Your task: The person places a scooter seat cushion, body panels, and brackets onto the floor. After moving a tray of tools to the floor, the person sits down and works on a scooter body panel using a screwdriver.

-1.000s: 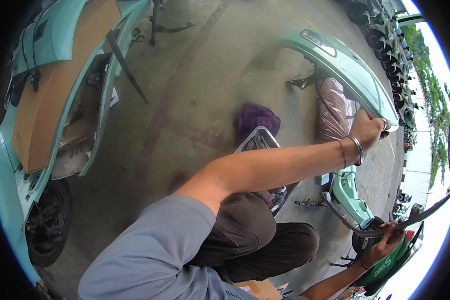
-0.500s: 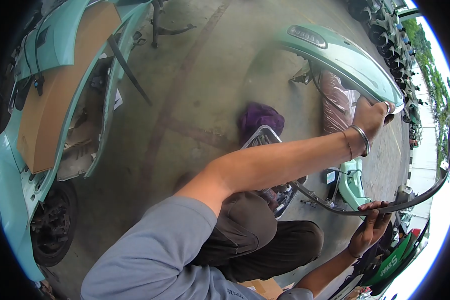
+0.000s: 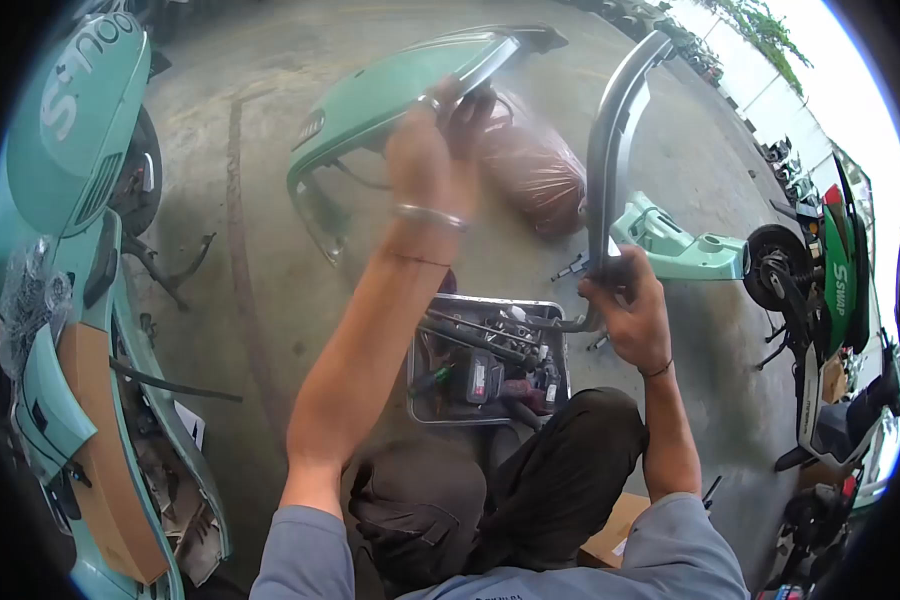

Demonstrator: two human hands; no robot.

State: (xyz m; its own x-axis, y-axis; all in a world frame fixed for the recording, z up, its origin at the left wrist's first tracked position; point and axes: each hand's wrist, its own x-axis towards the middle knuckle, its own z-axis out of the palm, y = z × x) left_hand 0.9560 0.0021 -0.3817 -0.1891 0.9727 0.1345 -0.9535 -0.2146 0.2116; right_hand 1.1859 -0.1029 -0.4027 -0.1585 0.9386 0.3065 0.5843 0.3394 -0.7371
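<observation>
My left hand (image 3: 425, 140), smeared by motion and wearing a metal bracelet, grips the near edge of a mint-green scooter body panel (image 3: 395, 85). The panel is held up in front of me, with a vented lamp-like piece at its left end. In my right hand (image 3: 632, 312) is a long curved dark-grey trim strip (image 3: 602, 150); fingers and thumb close around its lower part. The strip stands nearly upright, and its lower end bends left over a metal tray (image 3: 450, 421) of tools and small parts.
A pinkish plastic-wrapped bundle (image 3: 540, 175) lies behind the panel. Another mint-green part (image 3: 675, 245) rests on the floor at right, near a green scooter (image 3: 838, 285). At left is a mint-green scooter (image 3: 70, 120), with cardboard (image 3: 110, 460) below it. A box (image 3: 610, 535) sits beside my knee.
The view has turned and levelled, bringing panel and tray further left in it. The trim strip has swung from sideways to nearly upright. Both hands keep their hold.
</observation>
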